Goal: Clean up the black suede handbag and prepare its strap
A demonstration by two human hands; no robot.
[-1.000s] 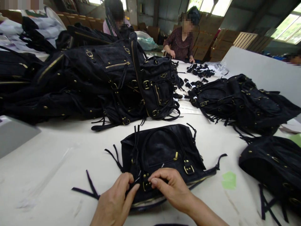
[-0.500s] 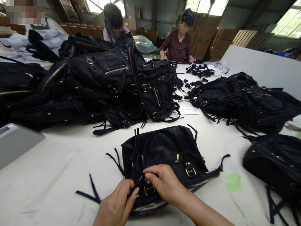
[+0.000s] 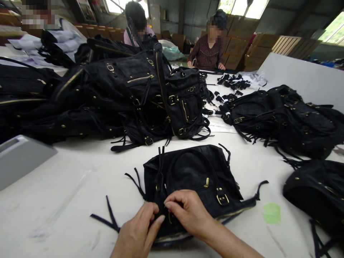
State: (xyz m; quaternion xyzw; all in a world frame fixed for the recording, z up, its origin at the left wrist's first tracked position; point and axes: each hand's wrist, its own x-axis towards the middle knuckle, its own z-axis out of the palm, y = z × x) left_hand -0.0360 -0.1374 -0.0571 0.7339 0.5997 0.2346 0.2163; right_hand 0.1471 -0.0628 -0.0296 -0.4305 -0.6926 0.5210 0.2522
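Observation:
A black handbag [image 3: 193,172] with gold buckles and a gold zip pull lies flat on the pale table, its zipped edge towards me. Over the bag's lower left part, my left hand [image 3: 141,225] is closed, with thumb and fingers pinching at the dark material beside a handle tab. My right hand [image 3: 190,213] rests on the bag just right of it, thumb and index finger pressed together. What lies between those right fingertips is too small to make out. The two hands' fingertips almost meet. Thin black tassels [image 3: 106,216] stick out at the bag's left.
A large heap of black bags [image 3: 107,93] fills the table's far left. More bags [image 3: 290,118] lie at right, near small black straps [image 3: 233,81]. A grey box [image 3: 24,161] stands at left; a green patch [image 3: 271,213] is on the tabletop. Co-workers [image 3: 209,50] are across the table.
My view has shifted slightly, so everything sits a little further right. The fingertips of my two hands have come closer together over the bag. The bag stays where it lies.

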